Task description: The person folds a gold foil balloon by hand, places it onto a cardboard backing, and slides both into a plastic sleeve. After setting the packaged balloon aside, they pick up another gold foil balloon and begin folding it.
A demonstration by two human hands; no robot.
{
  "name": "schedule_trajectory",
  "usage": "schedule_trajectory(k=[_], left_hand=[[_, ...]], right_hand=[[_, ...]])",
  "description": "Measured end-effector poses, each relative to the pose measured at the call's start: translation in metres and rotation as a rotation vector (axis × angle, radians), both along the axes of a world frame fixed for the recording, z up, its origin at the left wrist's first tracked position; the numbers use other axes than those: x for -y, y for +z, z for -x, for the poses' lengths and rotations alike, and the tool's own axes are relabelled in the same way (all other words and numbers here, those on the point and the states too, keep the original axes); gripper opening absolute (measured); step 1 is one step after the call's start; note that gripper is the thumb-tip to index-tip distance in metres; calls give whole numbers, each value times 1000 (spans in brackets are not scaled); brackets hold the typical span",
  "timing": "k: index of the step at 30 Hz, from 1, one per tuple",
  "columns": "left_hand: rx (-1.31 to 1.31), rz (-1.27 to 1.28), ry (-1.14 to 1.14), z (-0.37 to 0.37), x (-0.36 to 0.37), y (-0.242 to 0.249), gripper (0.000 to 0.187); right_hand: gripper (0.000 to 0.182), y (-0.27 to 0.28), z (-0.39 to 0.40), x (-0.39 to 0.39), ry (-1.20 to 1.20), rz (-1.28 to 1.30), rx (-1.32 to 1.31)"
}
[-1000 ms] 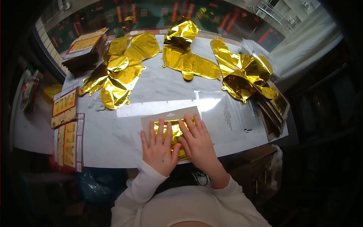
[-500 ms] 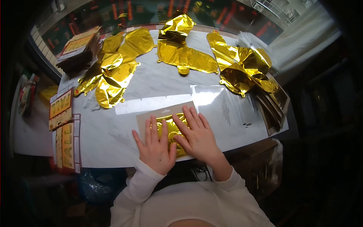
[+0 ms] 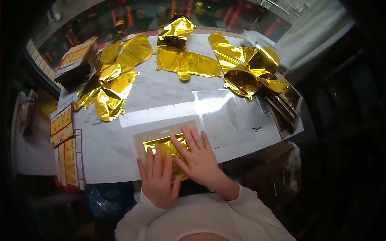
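A folded gold foil balloon (image 3: 165, 143) lies on a grey-brown card (image 3: 140, 140) with a hang hole, at the table's front edge. My left hand (image 3: 157, 176) rests on the foil's lower left part, fingers stretched and slightly spread. Flat across its right side is my right hand (image 3: 198, 158), also with fingers apart. Both hands cover much of the foil. To the right of the card lies a clear plastic bag (image 3: 217, 110) with small dark print.
Gold foil balloons spread across the back: one at left (image 3: 114, 86), one in the middle (image 3: 185, 60), others at right (image 3: 245, 68). A stack of printed cards (image 3: 76, 60) stands back left. FALL packages (image 3: 62, 122) lie at the left edge. Brown cards (image 3: 281, 114) fan out at right.
My left hand has slid down toward me, baring more of the card's top and the foil. The right hand stays flat on the foil. The whole view has shifted slightly.
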State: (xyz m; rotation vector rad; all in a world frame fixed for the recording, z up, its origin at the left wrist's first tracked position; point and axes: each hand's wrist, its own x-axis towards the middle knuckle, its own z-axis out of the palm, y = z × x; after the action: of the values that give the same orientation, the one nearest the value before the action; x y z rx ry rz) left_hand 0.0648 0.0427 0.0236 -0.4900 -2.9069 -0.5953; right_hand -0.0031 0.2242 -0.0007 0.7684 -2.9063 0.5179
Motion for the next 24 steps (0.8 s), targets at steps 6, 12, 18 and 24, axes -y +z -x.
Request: schedule_trajectory(k=[6, 12, 18, 24], left_hand=[[-32, 117, 37, -11, 6, -31, 66], [-204, 237, 78, -8, 7, -50, 54], [-226, 77, 13, -8, 14, -47, 52], [-354, -179, -119, -12, 31, -34, 39]], right_hand=[[63, -1, -22, 19, -47, 37, 2], [60, -3, -4, -12, -115, 266, 27], [53, 2, 0, -53, -147, 156, 19], [34, 14, -14, -75, 63, 436, 207]])
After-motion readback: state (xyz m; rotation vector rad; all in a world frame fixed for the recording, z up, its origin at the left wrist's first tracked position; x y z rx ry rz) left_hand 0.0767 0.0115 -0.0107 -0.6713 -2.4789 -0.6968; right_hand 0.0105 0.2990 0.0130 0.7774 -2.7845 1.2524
